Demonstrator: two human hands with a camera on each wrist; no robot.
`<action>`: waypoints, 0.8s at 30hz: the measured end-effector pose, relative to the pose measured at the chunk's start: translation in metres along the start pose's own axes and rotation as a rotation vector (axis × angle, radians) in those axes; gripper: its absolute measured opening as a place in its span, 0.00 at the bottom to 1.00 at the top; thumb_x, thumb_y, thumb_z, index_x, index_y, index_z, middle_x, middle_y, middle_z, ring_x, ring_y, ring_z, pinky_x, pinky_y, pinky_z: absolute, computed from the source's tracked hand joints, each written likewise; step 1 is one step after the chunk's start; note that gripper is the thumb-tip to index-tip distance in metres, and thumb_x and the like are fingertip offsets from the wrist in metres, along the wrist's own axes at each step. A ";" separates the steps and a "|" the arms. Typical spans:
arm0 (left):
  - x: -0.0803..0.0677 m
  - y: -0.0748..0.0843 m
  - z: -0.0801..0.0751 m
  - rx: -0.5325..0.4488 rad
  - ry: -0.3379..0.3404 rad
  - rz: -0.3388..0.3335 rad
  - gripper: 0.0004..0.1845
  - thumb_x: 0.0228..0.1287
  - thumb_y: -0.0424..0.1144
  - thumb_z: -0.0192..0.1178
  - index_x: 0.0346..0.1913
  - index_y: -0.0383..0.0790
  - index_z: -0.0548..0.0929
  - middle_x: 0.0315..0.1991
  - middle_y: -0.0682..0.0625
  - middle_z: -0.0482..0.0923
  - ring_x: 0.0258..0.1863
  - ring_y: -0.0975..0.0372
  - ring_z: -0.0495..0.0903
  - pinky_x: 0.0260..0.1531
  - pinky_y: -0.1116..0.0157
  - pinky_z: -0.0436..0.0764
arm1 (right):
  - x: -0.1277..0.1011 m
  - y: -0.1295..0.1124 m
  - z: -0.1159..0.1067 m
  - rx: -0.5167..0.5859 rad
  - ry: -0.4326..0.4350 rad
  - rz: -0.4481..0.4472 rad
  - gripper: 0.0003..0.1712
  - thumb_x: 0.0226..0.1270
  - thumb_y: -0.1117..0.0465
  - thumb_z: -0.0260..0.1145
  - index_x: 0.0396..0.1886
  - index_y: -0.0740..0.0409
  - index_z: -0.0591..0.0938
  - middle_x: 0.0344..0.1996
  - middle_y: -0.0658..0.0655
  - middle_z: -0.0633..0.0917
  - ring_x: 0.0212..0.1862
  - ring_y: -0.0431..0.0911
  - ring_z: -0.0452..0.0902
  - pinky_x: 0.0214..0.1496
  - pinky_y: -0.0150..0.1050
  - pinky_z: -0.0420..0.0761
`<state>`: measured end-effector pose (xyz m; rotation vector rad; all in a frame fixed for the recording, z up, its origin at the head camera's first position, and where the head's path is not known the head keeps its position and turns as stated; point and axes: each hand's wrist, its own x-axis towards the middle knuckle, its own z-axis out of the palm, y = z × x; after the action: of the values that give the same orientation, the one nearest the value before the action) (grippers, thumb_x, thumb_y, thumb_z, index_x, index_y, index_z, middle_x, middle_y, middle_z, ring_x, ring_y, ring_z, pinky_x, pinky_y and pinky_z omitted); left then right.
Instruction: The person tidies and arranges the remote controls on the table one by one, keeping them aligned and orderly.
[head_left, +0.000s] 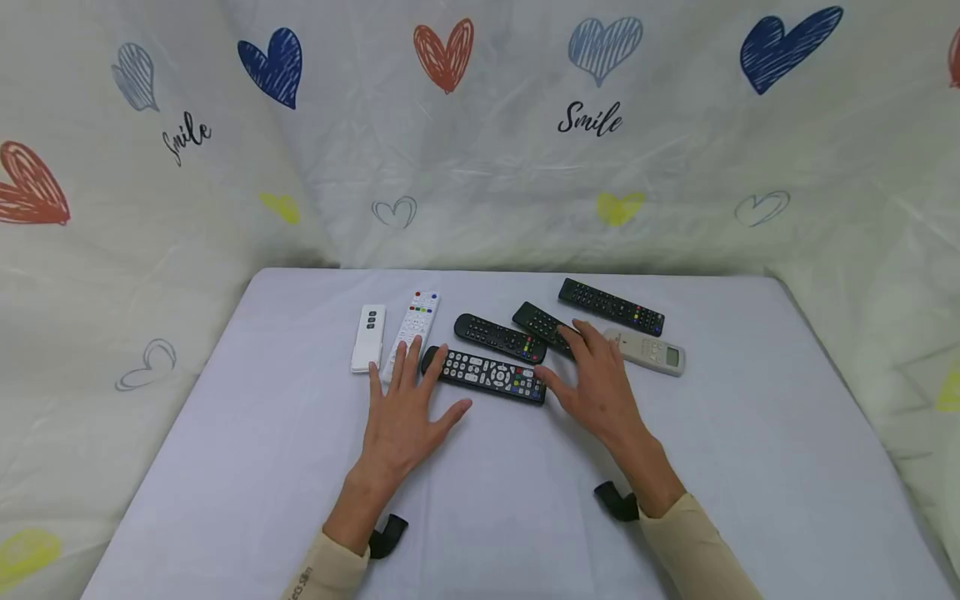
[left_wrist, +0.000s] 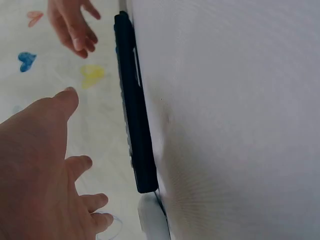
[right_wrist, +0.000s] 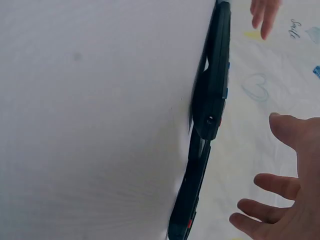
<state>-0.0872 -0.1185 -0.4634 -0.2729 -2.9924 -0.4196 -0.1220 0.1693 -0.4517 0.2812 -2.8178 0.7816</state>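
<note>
Black remote point(head_left: 484, 374) lies between left hand point(head_left: 405, 414) and right hand point(head_left: 596, 384) — ungripped.

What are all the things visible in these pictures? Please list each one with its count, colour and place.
Small white remote: 1, white, far left of the row.
Long white remote: 1, white with coloured buttons, beside the small one.
Black remotes: 4, black; nearest lies between the hands, the others lie behind it.
Grey remote: 1, light grey with a small screen, far right.
Table: 1, white cover.
Backdrop cloth: 1, cream with hearts and "Smile".
Hands: left hand and right hand, both with fingers spread over the remotes.
</note>
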 end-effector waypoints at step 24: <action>-0.010 -0.013 -0.007 -0.273 0.265 -0.092 0.26 0.77 0.49 0.59 0.72 0.45 0.76 0.69 0.44 0.76 0.68 0.47 0.77 0.66 0.46 0.77 | 0.014 -0.031 0.008 0.177 -0.089 -0.044 0.27 0.73 0.53 0.70 0.66 0.59 0.79 0.68 0.61 0.76 0.73 0.60 0.70 0.75 0.60 0.72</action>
<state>-0.0791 -0.1345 -0.4614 -0.0919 -2.6917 -0.8077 -0.1290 0.1370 -0.4401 0.4142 -2.8157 1.0350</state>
